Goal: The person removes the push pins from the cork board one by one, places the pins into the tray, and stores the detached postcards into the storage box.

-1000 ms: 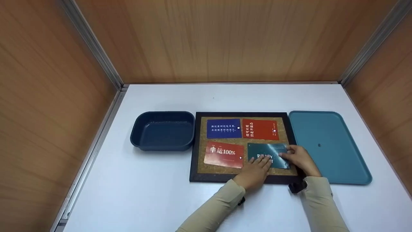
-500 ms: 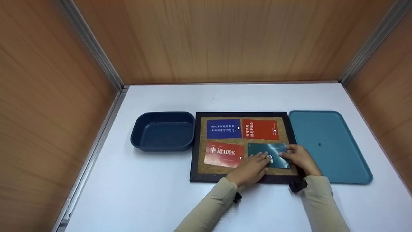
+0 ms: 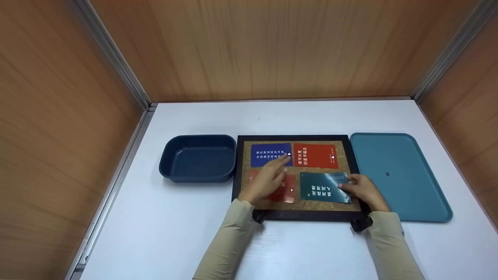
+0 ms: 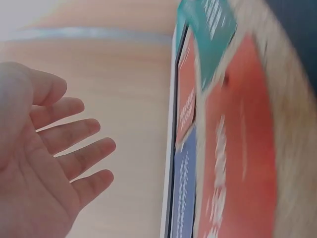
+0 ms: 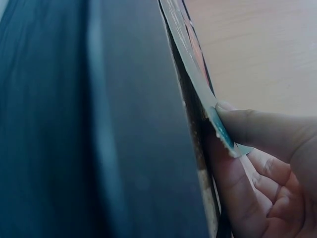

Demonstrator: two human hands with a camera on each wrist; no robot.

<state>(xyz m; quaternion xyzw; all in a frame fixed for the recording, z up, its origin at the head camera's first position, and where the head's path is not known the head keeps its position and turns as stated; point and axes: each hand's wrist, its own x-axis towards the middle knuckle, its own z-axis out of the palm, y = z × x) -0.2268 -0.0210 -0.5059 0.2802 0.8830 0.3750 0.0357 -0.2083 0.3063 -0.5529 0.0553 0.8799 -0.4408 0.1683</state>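
Observation:
My right hand [image 3: 365,191] pinches the right edge of a teal card [image 3: 319,184] on the cork board [image 3: 297,198]. In the right wrist view the card's corner [image 5: 220,130] is lifted off the board between thumb and finger. Raised over the lower-left red card [image 3: 287,192], my left hand [image 3: 265,181] holds nothing; its fingers [image 4: 81,153] are spread in the left wrist view. A blue card [image 3: 268,151] and another red card [image 3: 319,156] lie along the board's upper half. Small white pins sit at the right ends of the blue and red cards.
Left of the board stands a deep navy bin [image 3: 167,171], with nothing visible inside. A flat teal tray [image 3: 408,186] lies at its right, a small dark spot near the middle. Wooden panels [image 3: 288,50] enclose the white table [image 3: 194,225] at the back and sides.
My left hand has lifted off the teal card and moved left and up over the lower red card, uncovering the teal card's white lettering. The right hand keeps its pinch in the same place.

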